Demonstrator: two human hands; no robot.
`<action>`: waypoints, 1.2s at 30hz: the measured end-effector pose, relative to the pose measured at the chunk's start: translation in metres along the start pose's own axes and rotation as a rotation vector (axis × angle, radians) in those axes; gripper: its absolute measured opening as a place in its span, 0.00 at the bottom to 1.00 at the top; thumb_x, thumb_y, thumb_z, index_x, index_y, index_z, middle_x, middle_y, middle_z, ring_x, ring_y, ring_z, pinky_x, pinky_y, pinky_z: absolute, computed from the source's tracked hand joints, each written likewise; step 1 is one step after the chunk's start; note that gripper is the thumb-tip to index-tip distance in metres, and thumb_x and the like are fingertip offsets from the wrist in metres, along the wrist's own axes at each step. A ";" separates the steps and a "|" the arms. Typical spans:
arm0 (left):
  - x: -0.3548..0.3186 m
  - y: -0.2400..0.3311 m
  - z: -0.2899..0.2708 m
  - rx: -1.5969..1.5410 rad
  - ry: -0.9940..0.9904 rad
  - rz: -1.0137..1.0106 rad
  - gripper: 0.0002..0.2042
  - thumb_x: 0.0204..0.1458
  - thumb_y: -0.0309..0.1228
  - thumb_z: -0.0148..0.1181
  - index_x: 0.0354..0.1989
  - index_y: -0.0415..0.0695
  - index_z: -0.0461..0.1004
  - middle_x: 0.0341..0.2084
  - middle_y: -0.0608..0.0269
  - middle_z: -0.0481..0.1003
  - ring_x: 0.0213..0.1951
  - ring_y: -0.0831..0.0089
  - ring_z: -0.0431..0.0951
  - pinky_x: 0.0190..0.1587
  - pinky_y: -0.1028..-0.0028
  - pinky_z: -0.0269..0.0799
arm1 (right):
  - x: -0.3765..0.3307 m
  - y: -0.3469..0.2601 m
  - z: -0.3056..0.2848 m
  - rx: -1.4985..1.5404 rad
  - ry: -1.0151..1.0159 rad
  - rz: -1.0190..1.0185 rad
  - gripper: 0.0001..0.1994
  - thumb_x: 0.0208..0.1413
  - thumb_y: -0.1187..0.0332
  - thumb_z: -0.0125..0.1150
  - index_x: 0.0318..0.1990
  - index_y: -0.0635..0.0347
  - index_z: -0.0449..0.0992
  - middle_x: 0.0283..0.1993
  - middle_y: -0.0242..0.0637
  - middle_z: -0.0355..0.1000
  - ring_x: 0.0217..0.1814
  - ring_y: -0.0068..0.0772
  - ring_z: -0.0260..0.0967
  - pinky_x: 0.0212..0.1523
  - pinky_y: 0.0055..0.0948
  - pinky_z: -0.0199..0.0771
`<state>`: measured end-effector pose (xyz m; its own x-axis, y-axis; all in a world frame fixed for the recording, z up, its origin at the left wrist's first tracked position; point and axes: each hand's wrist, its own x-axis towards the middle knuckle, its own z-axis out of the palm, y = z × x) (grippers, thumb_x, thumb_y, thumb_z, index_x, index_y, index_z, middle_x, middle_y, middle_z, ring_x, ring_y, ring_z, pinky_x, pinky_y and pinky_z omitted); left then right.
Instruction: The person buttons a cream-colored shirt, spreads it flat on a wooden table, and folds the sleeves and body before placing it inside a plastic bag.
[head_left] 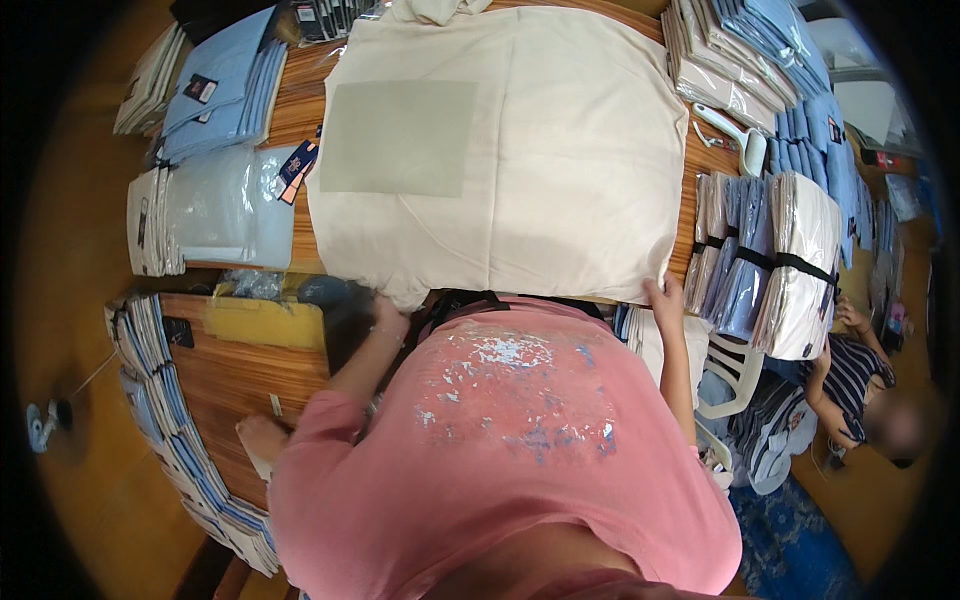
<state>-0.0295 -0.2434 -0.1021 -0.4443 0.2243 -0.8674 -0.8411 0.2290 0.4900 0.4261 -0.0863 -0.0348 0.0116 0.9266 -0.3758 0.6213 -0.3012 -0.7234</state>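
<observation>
A cream cloth garment (pixel 580 150) lies spread over the wooden table in front of me, with a crease running down its middle. Its far end is bunched at the top of the view. On its left half rests a flat grey-green rectangular sheet (pixel 400 140). My left hand (pixel 390 318) is closed at the near left corner, where the cloth gathers into folds; its fingertips are partly hidden. At the near right corner, my right hand (pixel 665 292) pinches the garment's edge between thumb and fingers.
Folded blue shirts (pixel 225 90), clear plastic bags (pixel 225 200) and tags (pixel 297 165) line the left side. Right are wrapped shirt bundles (pixel 800 260) and a white handled tool (pixel 735 135). A yellow box (pixel 265 320) sits near left. Another person (pixel 850 385) is at far right.
</observation>
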 end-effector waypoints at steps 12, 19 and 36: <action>-0.096 0.152 0.138 0.190 -0.750 0.769 0.22 0.58 0.28 0.40 0.61 0.37 0.51 0.58 0.51 0.59 0.62 0.60 0.57 0.62 0.61 0.54 | 0.093 -0.095 -0.012 1.146 0.090 -0.062 0.14 0.57 0.69 0.54 0.50 0.61 0.65 0.29 0.34 0.70 0.17 0.19 0.61 0.18 0.20 0.66; -0.030 0.145 0.231 1.304 -0.875 1.595 0.19 0.51 0.30 0.56 0.52 0.44 0.64 0.54 0.56 0.62 0.55 0.63 0.63 0.59 0.59 0.56 | 0.133 -0.101 -0.006 1.095 -0.025 0.087 0.10 0.59 0.67 0.50 0.46 0.60 0.67 0.35 0.38 0.71 0.31 0.31 0.74 0.29 0.25 0.78; 0.038 0.142 0.265 1.455 -0.732 1.798 0.10 0.52 0.33 0.55 0.41 0.45 0.71 0.40 0.60 0.72 0.49 0.62 0.69 0.60 0.53 0.49 | 0.154 -0.094 0.045 -0.388 0.537 -0.529 0.31 0.53 0.60 0.54 0.63 0.61 0.54 0.64 0.50 0.53 0.65 0.47 0.53 0.61 0.46 0.52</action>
<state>-0.0841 0.0488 -0.0420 0.2148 0.9372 0.2749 0.8577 -0.3156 0.4059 0.3340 0.0746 -0.0505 -0.0466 0.9343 0.3535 0.8735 0.2097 -0.4393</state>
